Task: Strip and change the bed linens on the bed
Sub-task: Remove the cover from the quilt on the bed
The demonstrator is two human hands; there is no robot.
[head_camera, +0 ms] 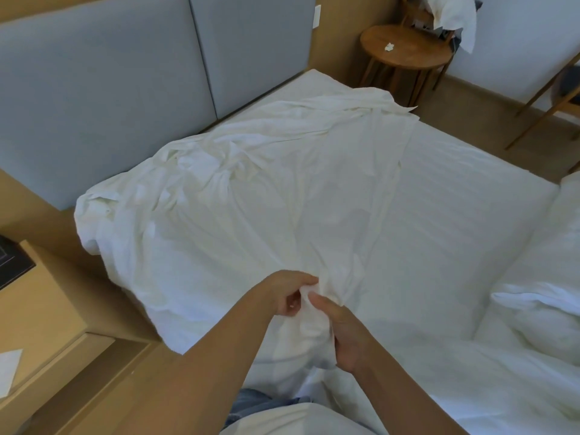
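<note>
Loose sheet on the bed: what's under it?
Right of the crumpled sheet, a striped white bed surface shows; directly beneath it, everything is covered. The left hand and right hand grip it.

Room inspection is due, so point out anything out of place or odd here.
A small crumpled white scrap litters the round wooden side table. A white pillow slumps over the wooden chair behind it. The rumpled white sheet is mid-change, gripped by the left hand and right hand.
</note>
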